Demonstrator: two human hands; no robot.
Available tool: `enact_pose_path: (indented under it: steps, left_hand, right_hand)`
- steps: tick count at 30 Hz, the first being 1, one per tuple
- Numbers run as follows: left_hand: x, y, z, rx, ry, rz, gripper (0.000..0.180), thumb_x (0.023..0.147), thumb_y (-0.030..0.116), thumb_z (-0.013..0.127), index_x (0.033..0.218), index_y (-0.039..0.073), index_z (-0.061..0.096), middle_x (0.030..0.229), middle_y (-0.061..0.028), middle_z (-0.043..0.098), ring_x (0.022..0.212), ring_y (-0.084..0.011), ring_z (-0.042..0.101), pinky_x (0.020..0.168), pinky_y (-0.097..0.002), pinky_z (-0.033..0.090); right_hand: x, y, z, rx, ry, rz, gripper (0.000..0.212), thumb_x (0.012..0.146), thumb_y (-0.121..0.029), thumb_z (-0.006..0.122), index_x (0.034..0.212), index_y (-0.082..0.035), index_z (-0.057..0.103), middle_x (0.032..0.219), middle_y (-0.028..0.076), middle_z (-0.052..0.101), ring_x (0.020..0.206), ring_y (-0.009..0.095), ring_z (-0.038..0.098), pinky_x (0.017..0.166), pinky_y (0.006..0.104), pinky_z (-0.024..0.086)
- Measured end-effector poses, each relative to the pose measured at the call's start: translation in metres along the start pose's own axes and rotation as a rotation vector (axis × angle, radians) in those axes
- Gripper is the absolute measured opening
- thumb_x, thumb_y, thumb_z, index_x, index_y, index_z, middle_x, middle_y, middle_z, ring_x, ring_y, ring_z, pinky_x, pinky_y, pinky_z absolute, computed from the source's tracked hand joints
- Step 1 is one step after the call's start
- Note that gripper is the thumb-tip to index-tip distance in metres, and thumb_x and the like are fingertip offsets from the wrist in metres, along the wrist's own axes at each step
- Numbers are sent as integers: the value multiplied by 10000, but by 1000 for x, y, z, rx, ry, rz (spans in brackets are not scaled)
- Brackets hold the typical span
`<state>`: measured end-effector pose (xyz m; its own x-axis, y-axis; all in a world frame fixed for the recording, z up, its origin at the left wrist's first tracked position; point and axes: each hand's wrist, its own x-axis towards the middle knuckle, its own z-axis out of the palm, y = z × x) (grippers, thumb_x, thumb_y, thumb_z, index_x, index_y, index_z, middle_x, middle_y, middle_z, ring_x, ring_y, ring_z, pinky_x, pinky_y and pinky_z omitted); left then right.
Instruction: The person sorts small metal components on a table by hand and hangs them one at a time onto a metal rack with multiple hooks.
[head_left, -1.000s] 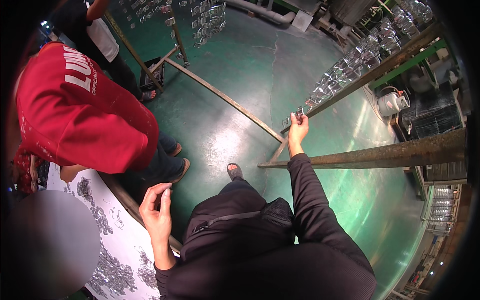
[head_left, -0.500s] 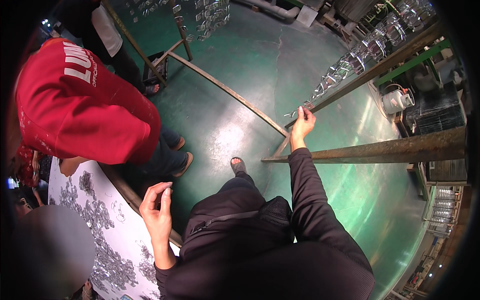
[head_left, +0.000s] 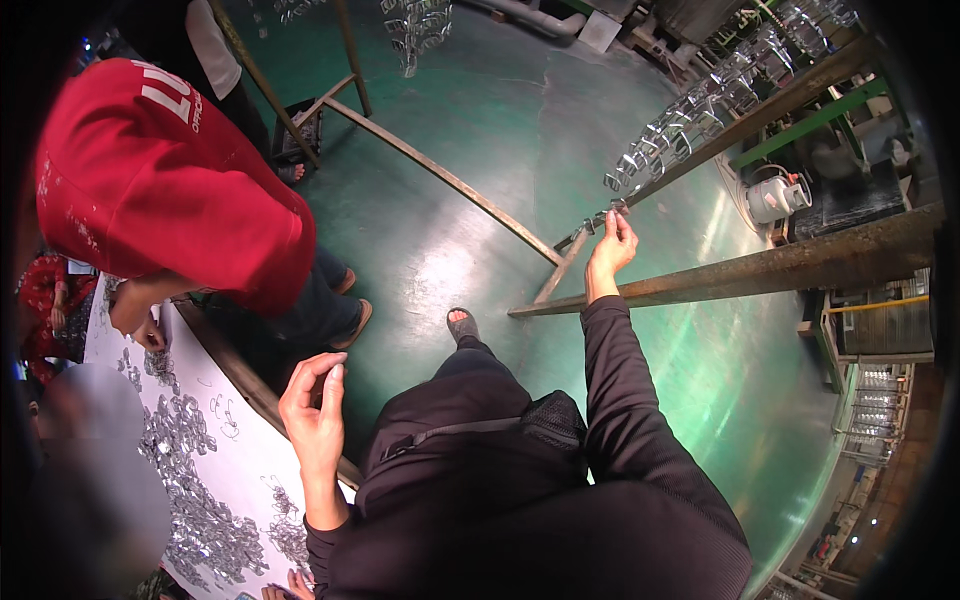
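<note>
My right hand is raised ahead of me beside the metal frame. Its thumb and fingers pinch the end of a short row of small shiny metal pieces. Just beyond hangs a longer cluster of similar bent metal pieces. My left hand is held up at the edge of the white table, thumb and forefinger curled together. Anything between those fingertips is too small to make out. Loose shiny pieces lie heaped on the table, with thin wire hooks nearer me.
A person in a red shirt leans over the table at my left, one hand on the pieces. Rusty frame bars cross ahead and to my right. More pieces hang at the far left. A gas cylinder stands beyond.
The row of pieces at my right fingertips now shows more plainly beside the bar. My left hand keeps its pinch. The red-shirted person's hand has come into sight over the table.
</note>
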<state>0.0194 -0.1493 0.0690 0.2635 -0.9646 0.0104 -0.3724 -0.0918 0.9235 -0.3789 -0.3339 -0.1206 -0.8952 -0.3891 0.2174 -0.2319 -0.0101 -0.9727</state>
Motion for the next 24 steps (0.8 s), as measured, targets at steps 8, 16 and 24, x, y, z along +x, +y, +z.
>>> enact_pose_path:
  steps: [8, 16, 24]
  left_hand:
    - [-9, -12, -3, -55, -16, -12, 102, 845, 32, 597, 929, 10, 649, 881, -60, 625, 774, -118, 568, 696, -230, 445]
    - [-27, -40, -30, -87, 159, -76, 101, 842, 39, 600, 922, 16, 658, 899, -63, 636, 798, -119, 592, 688, -232, 459]
    - [-43, -58, -74, -70, 326, 27, 147, 840, 74, 593, 973, 38, 643, 942, -85, 649, 789, -204, 623, 641, -279, 481]
  right_hand:
    - [-5, 2, -26, 59, -101, 56, 158, 802, -133, 702, 918, -27, 691, 943, 43, 563, 839, 136, 563, 766, 270, 463]
    - [-94, -64, -43, -192, -579, -185, 145, 821, -147, 669, 918, -41, 689, 894, 67, 630, 858, 159, 579, 798, 272, 449]
    - [-164, -73, -50, 70, -1345, -188, 78, 871, -61, 586, 884, 10, 617, 887, 13, 529, 768, 83, 471, 636, 200, 384]
